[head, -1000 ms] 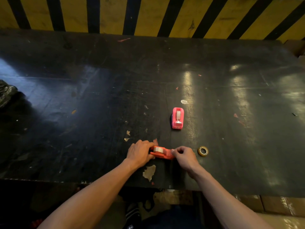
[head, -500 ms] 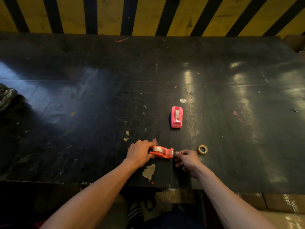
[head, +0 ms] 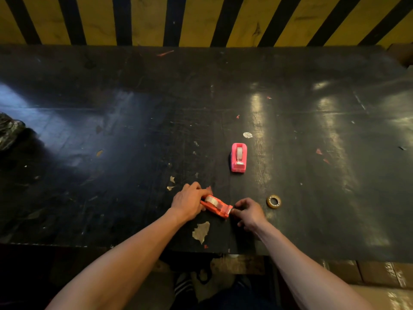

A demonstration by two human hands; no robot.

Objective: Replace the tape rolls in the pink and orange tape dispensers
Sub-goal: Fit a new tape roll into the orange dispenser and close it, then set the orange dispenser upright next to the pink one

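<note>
Near the surface's point(head: 111, 153) front edge, the left hand point(head: 187, 201) grips the orange tape dispenser point(head: 216, 206) while the right hand's point(head: 249, 212) fingers pinch at its cutter end; the pink tape dispenser point(head: 238, 157) stands farther back.

A scuffed black bench point(head: 111, 130) sits below a yellow-and-black striped wall point(head: 145, 19). One plastic tape dispenser point(head: 238, 157) is pink, another plastic tape dispenser point(head: 218, 206) orange; a small tape roll point(head: 273, 201) is tan.
</note>
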